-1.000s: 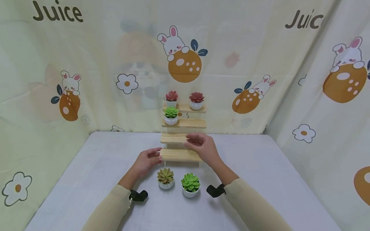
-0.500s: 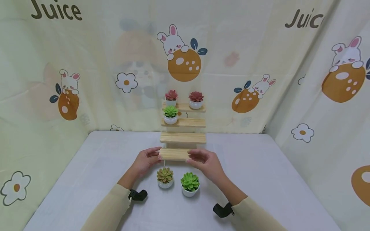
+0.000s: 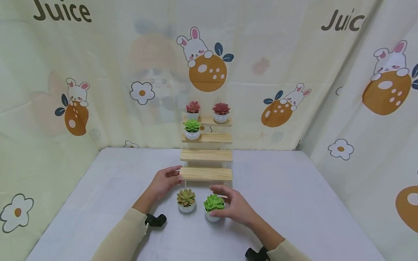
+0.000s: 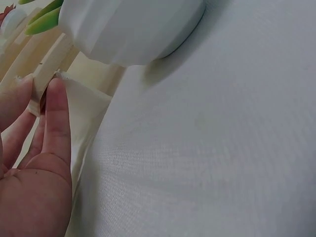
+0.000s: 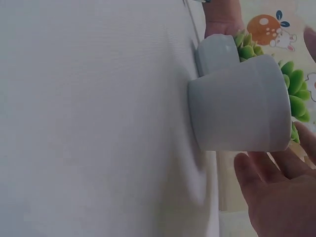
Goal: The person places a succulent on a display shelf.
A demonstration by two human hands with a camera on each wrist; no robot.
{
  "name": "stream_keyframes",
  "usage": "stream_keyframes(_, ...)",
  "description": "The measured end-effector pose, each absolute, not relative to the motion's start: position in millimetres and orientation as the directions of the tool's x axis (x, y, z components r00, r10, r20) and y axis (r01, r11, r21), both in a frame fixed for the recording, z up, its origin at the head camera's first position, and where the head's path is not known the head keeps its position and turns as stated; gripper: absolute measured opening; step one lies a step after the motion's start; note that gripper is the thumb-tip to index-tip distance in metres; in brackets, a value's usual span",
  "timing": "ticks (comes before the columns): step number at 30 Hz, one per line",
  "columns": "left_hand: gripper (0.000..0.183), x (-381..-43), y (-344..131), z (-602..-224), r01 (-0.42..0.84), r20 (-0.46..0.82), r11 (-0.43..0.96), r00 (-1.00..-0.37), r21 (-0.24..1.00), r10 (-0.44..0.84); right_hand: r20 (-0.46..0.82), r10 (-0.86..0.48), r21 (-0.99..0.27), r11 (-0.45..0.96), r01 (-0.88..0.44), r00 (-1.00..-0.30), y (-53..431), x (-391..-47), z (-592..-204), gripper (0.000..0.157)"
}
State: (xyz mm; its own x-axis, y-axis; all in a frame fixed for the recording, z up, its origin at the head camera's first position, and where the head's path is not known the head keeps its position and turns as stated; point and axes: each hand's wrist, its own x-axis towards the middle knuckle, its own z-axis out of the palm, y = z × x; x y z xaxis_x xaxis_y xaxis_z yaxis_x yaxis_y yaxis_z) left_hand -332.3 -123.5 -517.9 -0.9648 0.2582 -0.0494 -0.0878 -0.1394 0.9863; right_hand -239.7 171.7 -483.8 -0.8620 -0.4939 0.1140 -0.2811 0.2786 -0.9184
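Observation:
My left hand pinches the left end of the lowest board of a stepped wooden shelf, thumb on one face and fingers on the other in the left wrist view. Around a bright green succulent in a white pot curves my right hand, thumb in front and fingers behind. The right wrist view shows its fingertips beside the white pot wall, with a gap between them. Left of that plant stands an olive-green succulent in a white pot. Both pots are upright on the white table.
On the shelf's top board stand two red succulents in white pots. A green succulent sits at the left of the board below. Printed curtains hang behind and beside the white table.
My right hand has come from the shelf's right side, down and toward me, to the green succulent in front. My left hand stays at the lowest board. The plants have not moved.

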Motion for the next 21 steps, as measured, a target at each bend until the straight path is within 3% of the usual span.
stream_keyframes(6,0.051,-330,-123,-516,-0.082,-0.045,-0.14,-0.967,0.987,0.249,0.096,-0.525,-0.933,0.248,-0.26,-0.846,175,-237,-495,0.084)
stream_keyframes(15,0.051,-330,-124,-513,-0.131,-0.094,-0.143,-0.966,0.981,0.24,0.016,-0.476,-0.947,0.275,-0.166,-0.879,172,-232,-489,0.069)
stream_keyframes(21,0.049,-329,-123,-513,-0.143,-0.109,-0.134,-0.966,0.981,0.234,0.019,-0.476,-0.937,0.297,-0.181,-0.879,170,-223,-475,0.071)
